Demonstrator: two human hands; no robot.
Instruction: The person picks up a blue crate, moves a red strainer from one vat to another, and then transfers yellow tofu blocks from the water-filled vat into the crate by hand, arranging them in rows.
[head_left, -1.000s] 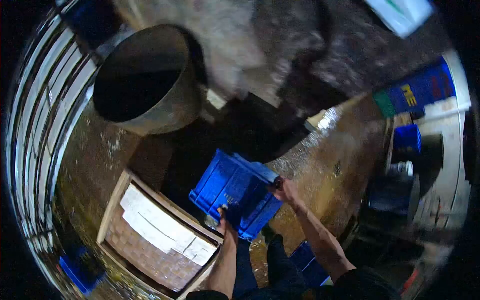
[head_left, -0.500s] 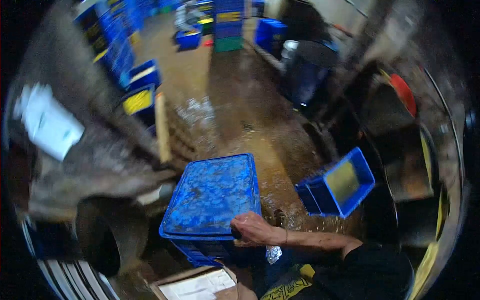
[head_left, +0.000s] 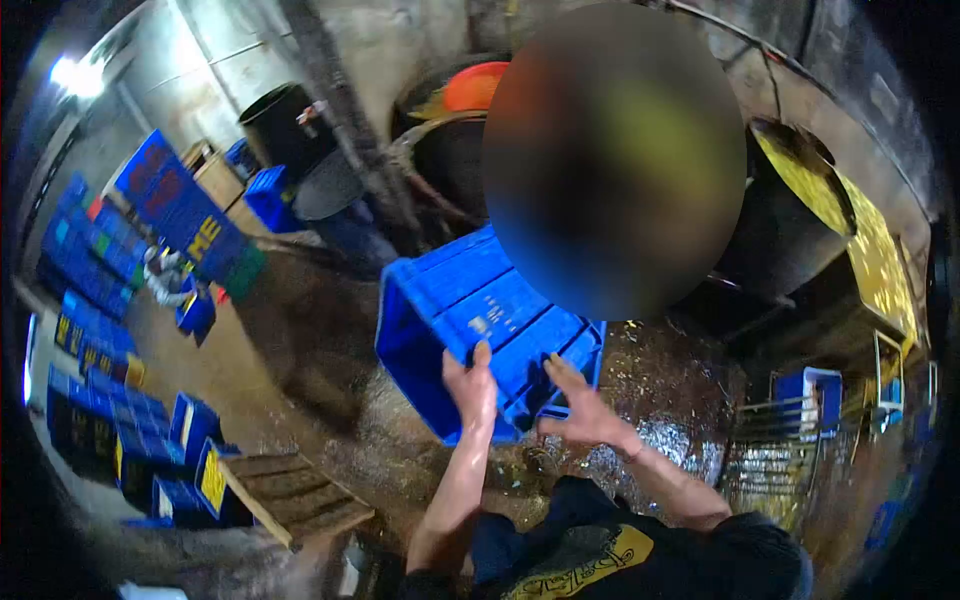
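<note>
A blue plastic crate (head_left: 475, 300) hangs tilted in front of me, its opening facing left and a ribbed outer face toward me. My left hand (head_left: 472, 388) grips the crate's near edge, thumb on the outer face and fingers partly hidden. At its lower right corner, my right hand (head_left: 588, 408) holds the crate with fingers partly spread. A large blurred oval hides the area beyond the crate's upper right.
Stacked blue crates (head_left: 80, 330) and a wooden slatted rack (head_left: 295, 490) stand left. A person (head_left: 162, 275) crouches beside a small blue crate (head_left: 196, 312). Dark barrels (head_left: 795, 215) stand right, near a metal grate (head_left: 770, 470). The floor (head_left: 660, 375) looks wet.
The view has swung right. The crate has turned from its broad blue face up to tilted, with its opening showing. Both hands now show on it; before, only one was clearly visible.
</note>
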